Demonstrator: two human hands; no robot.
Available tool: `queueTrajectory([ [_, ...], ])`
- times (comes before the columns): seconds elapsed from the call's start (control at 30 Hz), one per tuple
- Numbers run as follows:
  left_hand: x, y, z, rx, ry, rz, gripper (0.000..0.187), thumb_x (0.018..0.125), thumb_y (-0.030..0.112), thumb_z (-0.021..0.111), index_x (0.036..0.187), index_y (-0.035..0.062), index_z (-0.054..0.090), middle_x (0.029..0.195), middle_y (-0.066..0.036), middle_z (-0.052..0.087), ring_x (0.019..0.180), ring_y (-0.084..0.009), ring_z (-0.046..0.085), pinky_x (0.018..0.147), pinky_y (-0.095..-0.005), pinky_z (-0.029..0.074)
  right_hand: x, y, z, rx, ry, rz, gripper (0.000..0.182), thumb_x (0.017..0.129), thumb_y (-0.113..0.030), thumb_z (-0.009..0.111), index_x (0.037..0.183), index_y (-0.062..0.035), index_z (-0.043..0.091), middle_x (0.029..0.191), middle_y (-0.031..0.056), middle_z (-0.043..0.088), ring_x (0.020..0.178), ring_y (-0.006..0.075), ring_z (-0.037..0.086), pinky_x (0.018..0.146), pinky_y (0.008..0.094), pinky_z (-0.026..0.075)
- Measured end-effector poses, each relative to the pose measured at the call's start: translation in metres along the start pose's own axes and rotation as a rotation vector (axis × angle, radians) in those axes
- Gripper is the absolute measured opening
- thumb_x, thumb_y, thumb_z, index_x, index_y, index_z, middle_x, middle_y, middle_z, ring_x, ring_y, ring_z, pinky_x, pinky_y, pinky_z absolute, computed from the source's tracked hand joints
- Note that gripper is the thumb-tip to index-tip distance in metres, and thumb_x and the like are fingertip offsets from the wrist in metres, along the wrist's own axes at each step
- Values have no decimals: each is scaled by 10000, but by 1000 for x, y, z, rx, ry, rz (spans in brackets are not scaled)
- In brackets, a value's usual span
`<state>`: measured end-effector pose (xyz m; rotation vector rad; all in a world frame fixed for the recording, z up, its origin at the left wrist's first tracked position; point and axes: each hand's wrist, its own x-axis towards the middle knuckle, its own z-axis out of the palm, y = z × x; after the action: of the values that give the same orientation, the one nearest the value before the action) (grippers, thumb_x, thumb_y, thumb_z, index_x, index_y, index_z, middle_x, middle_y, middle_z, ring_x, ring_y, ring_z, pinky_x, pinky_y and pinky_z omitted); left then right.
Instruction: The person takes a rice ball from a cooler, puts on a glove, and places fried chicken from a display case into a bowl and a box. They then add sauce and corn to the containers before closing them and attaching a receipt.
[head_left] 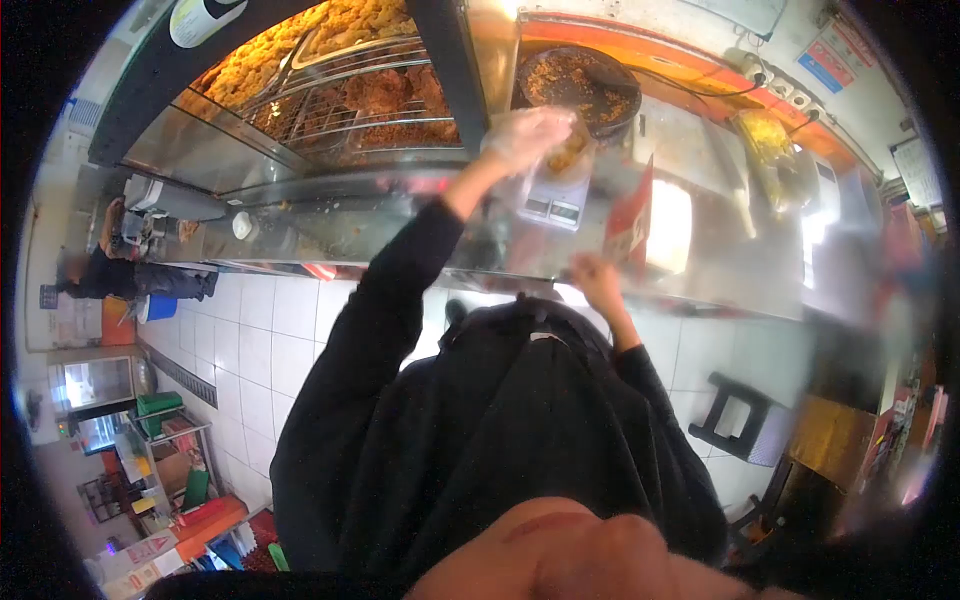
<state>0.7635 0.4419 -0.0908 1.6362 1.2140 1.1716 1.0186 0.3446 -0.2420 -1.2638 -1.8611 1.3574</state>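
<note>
Extending above the scale (554, 211), the left hand (535, 135) (gloved, motion-blurred) is beside the food portion (568, 158); its grip cannot be determined. The right hand (597, 280), right of the scale, shows bent fingers, contact indeterminable.

The round dark metal pan (610, 75) was speckled orange-brown, with a long flat orange wall band (690, 97) behind it. Left of the pan, heaped crumbly fried food (325, 30) was golden yellow; well below it, square smooth floor tiles (250, 345) were white with a thin grey grid.
</note>
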Motion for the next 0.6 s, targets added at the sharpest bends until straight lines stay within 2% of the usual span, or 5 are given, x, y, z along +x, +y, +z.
queueTrajectory([
  [0.27,-150,-15,19,-517,400,-39,250,889,60,582,1130,-2,574,1122,-130,611,997,-178,600,876,-299,493,145,-104,4,244,324,260,611,804,-493,588,1102,40,579,768,174,641,649,265,651,615,387,509],
  [0.37,-209,-57,15,-247,494,-109,220,897,93,580,1094,0,603,979,-87,644,846,-120,604,729,-248,498,199,-61,4,-181,160,252,459,849,-384,522,921,47,662,804,208,651,716,290,663,646,417,519],
  [0.43,-236,-38,18,-255,593,-146,222,901,133,581,1074,-4,602,918,-94,643,790,-125,605,663,-242,489,210,-57,1,-820,40,-139,339,857,-208,455,760,8,697,863,252,652,811,336,660,687,435,518],
  [0.5,-260,-34,21,-272,696,-184,235,905,173,582,1054,-8,602,857,-100,641,734,-130,606,596,-235,480,200,-72,-3,-1063,33,-188,305,857,-133,417,941,16,670,915,266,644,853,387,641,731,450,505],
  [0.6,-293,-63,25,-402,825,-377,253,912,221,580,1040,5,606,820,-86,641,661,-124,604,542,-208,466,183,-96,-3,-406,479,-132,344,856,-129,429,1139,1,576,939,266,639,875,421,620,755,455,495],
])
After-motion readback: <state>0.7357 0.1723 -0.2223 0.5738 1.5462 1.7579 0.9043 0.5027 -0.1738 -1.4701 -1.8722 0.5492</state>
